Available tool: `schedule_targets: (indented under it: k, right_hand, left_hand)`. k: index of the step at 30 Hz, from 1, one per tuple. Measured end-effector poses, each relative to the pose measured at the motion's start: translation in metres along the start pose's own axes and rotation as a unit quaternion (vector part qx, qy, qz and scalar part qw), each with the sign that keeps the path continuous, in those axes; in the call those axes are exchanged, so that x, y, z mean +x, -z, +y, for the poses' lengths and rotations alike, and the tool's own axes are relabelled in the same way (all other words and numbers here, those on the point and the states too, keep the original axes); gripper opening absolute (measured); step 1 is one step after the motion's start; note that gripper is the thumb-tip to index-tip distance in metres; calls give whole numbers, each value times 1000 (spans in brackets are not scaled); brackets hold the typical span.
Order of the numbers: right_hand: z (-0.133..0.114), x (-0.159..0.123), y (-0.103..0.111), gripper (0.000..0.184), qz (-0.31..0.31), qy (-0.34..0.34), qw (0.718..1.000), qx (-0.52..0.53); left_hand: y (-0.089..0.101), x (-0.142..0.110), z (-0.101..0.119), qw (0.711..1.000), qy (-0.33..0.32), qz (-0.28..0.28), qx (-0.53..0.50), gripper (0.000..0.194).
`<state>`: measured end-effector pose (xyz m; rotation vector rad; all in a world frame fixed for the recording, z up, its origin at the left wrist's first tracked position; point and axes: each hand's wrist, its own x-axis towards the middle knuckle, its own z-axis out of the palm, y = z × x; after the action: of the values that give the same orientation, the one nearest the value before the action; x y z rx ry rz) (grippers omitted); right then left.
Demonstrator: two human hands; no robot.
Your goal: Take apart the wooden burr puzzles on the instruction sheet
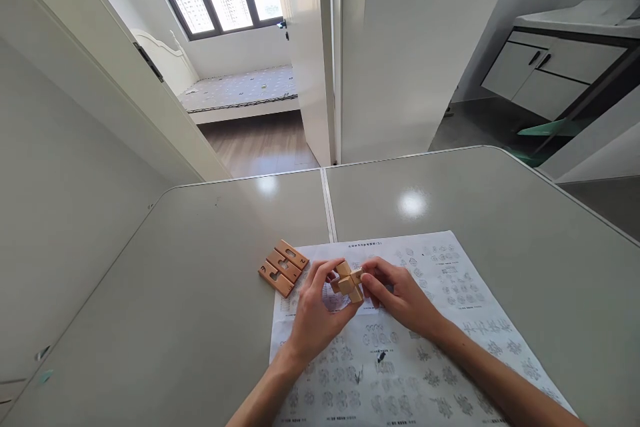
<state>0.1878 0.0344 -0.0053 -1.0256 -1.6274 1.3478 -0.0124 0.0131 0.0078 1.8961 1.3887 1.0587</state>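
Observation:
A small wooden interlocking puzzle (346, 285), made of crossed light-coloured bars, is held above a printed sheet. My left hand (320, 307) grips it from the left, with fingers at its top and the thumb at its lower end. On the other side, my right hand (395, 290) pinches the bar that sticks out to the right. The printed sheet (480, 307) with rows of small line drawings lies beneath both hands. Left of my left hand, three flat brown wooden pieces (284, 268) with cut-out slots and dark marks lie side by side, close to the sheet's upper left corner.
The grey-green table (200, 307) has a seam (328, 203) running away from me and rounded far corners. Beyond it stand an open door (305, 47), a bed (245, 87) under a window, and a white cabinet (545, 67) at the right.

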Motion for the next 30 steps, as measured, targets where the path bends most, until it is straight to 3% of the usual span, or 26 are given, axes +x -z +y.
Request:
schedule_targets:
  k: [12, 17, 23, 30]
  right_hand:
    - [0, 1, 1, 39, -38, -32, 998, 39]
    - [-1, 2, 8, 39, -112, -41, 988, 100]
    - [-3, 4, 18, 39, -259, -37, 951, 164]
    - [-8, 3, 17, 32, -299, -41, 942, 147]
  left_hand:
    - [1, -1, -2, 1000, -9, -5, -5, 61]
    - [6, -3, 1, 998, -30, -35, -49, 67]
    - [12, -3, 3, 986, -55, -62, -146, 70]
    - [12, 0, -1, 966, -64, -123, -219, 78]
